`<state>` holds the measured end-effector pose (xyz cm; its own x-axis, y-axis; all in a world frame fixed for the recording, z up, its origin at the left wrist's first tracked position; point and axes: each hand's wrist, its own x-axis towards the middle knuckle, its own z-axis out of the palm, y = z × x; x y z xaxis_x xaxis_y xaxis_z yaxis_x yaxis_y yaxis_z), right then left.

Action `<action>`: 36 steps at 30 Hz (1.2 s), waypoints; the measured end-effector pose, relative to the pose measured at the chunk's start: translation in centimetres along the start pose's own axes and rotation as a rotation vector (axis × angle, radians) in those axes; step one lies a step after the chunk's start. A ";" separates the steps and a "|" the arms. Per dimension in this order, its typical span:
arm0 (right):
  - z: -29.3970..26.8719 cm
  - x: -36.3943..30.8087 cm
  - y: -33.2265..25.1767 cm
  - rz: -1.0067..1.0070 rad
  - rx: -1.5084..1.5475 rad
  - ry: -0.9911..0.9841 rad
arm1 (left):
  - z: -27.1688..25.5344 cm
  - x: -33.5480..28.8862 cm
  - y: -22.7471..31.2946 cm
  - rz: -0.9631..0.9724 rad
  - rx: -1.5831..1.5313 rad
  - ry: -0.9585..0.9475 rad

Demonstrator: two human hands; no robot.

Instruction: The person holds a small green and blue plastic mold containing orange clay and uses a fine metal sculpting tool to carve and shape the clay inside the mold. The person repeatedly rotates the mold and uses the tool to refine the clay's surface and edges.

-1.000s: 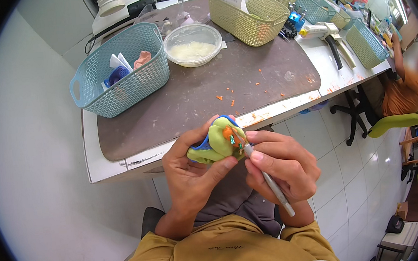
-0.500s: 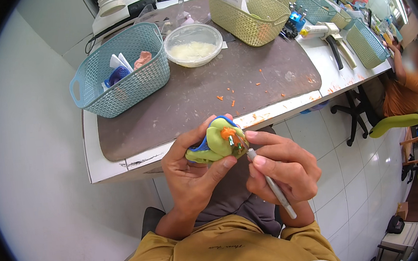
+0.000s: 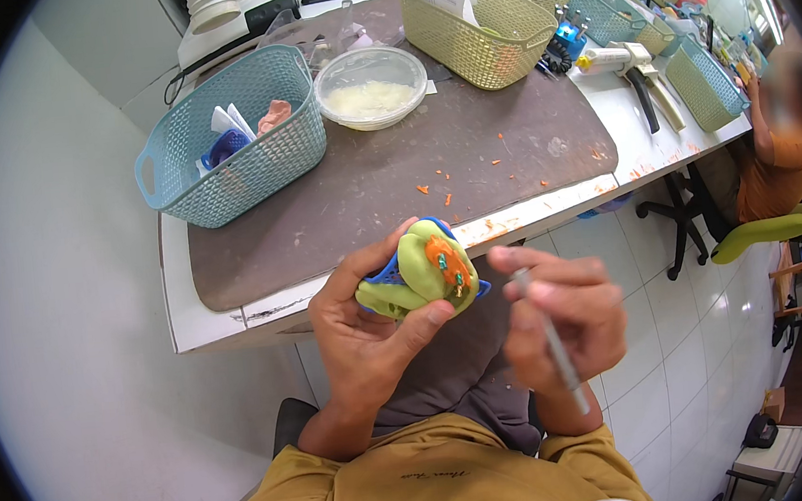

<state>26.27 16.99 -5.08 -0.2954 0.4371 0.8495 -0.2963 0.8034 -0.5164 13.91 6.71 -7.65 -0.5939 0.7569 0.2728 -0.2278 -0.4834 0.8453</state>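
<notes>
My left hand [image 3: 361, 340] holds a dental impression [image 3: 416, 263] in a blue tray over the table's front edge. Its moulded material is light green, and fingers and thumb grip it from the left. An orange patch [image 3: 438, 247] fills part of the hollow, with small shiny green metal pieces [image 3: 459, 290] standing in it. To the right, apart from the impression, my right hand [image 3: 569, 317] closes round a slim grey scalpel [image 3: 561, 356] by its handle. Motion blurs this hand, and the blade cannot be made out.
Orange shavings [image 3: 422, 189] dot the brown mat [image 3: 368, 206]. Behind it stand a blue basket [image 3: 251, 173], a round tub [image 3: 373, 119] of whitish stuff and a yellow-green basket [image 3: 489, 52]. A dispensing gun [image 3: 633, 63] lies farther right. A co-worker [image 3: 779, 160] sits at the far right.
My right hand has drawn the scalpel away from the impression, to the right. The orange patch shows more fully, while my left hand keeps its hold nearly in place.
</notes>
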 end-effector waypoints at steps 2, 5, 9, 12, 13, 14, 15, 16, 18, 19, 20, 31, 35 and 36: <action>0.1 -0.2 0.2 0.112 0.157 0.201 | 0.0 0.1 0.0 -0.005 0.022 0.021; -0.5 -0.2 0.3 0.136 0.119 0.121 | 0.2 0.2 -0.1 -0.011 0.046 0.040; -0.3 -0.3 0.1 0.156 0.057 -0.007 | 0.1 0.1 -0.1 -0.018 0.011 0.011; -0.4 0.6 0.4 0.134 -0.053 -0.049 | 0.4 0.2 -0.1 0.012 0.062 0.004; -0.4 0.9 0.5 0.139 -0.083 -0.073 | 0.4 0.2 -0.1 0.024 0.086 0.005; -0.5 1.7 0.2 0.165 -0.106 -0.111 | 0.5 0.1 0.0 0.030 0.117 0.019; -0.5 2.3 0.0 0.191 -0.129 -0.149 | 0.6 0.0 0.1 0.036 0.149 0.033; -0.5 2.7 -0.3 0.222 -0.141 -0.170 | 0.7 0.0 0.1 0.042 0.178 0.045; -0.4 3.4 -0.6 0.284 -0.165 -0.211 | 0.9 0.0 0.1 0.064 0.232 0.053; -0.3 3.4 -0.4 0.278 -0.163 -0.215 | 1.0 -0.1 0.1 0.075 0.259 0.058; -0.2 3.4 -0.2 0.272 -0.162 -0.220 | 1.1 -0.1 0.1 0.091 0.272 0.063; -0.3 2.9 0.4 0.351 -0.261 -0.113 | 1.3 0.2 0.3 0.003 0.145 0.099; -1.7 3.7 2.3 0.270 -0.438 -0.071 | 0.2 0.3 0.6 -0.087 0.100 0.032; -2.1 4.1 2.8 0.232 -0.503 -0.087 | 0.1 0.6 0.7 -0.089 0.088 0.028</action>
<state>26.10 21.87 -2.84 -0.3815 0.6074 0.6968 0.2490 0.7935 -0.5553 13.51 6.86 -6.82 -0.5958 0.7821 0.1826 -0.2128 -0.3730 0.9031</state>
